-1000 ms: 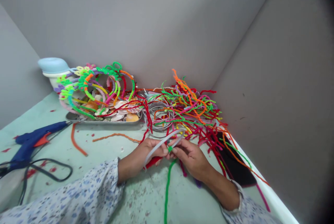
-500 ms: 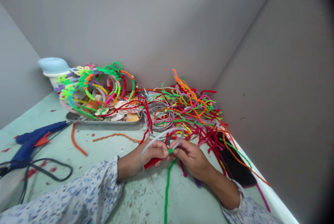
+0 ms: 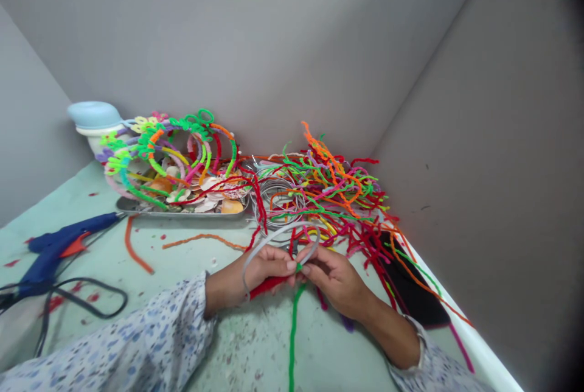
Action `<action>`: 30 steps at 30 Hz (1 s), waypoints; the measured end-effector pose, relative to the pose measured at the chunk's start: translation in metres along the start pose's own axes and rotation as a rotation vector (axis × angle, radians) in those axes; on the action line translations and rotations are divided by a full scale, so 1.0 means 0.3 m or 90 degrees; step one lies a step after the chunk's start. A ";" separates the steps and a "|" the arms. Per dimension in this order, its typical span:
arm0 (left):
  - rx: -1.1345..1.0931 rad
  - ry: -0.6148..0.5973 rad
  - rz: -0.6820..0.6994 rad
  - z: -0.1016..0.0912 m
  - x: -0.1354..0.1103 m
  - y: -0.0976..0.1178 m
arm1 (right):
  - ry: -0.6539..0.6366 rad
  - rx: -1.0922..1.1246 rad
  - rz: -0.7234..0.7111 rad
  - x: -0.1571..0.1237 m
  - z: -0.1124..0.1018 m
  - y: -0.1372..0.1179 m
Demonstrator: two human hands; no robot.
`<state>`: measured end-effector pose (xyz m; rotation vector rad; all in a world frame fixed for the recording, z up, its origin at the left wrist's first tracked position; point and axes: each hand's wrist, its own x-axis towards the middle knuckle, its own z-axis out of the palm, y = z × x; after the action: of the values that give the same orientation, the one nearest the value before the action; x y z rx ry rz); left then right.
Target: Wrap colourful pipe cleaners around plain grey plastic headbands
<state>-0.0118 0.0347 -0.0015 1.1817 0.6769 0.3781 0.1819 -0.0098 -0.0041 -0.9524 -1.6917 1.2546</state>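
Grey walls [image 3: 228, 33] stood behind as left hand [image 3: 265, 269] and right hand [image 3: 337, 279] pinched 1 end of a leftward-arching pale band [image 3: 274, 235], green strand [image 3: 292, 337] trailing toward the near side.

Loose whitish sleeves [image 3: 137, 343], blue-speckled, gathered cuffs [image 3: 418, 343], bare hands [image 3: 340, 282]

Single head-worn cam — looks forward and down across the bench [image 3: 246, 355]. Left hand [image 3: 269, 265] and right hand [image 3: 338, 282] sit close, low centre; metal tray [image 3: 182, 216] farther out, grey wall [image 3: 255, 45] behind — second wall [image 3: 493, 197] angling in from frame right.
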 end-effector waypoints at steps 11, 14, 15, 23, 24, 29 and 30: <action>0.001 0.003 -0.011 0.018 -0.011 0.021 | 0.025 -0.063 -0.031 -0.001 -0.001 0.021; 0.005 -0.001 -0.012 0.015 -0.012 0.020 | 0.030 -0.077 -0.038 0.002 -0.003 0.019; 0.008 0.000 -0.013 0.013 -0.012 0.019 | 0.031 -0.080 -0.043 0.003 -0.004 0.017; 0.015 -0.017 -0.025 0.000 -0.006 0.009 | 0.034 -0.109 -0.076 0.004 -0.006 0.007; 0.013 -0.022 -0.024 0.000 -0.006 0.009 | 0.034 -0.116 -0.079 0.003 -0.007 0.007; 0.022 -0.027 -0.020 0.006 -0.008 0.022 | 0.033 -0.129 -0.087 0.000 -0.006 0.008; 0.026 -0.026 -0.021 0.008 -0.008 0.024 | 0.032 -0.133 -0.091 0.000 -0.006 0.008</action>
<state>-0.0115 0.0340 0.0065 1.2120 0.6703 0.3138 0.1839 -0.0086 -0.0060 -0.9581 -1.8420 0.9667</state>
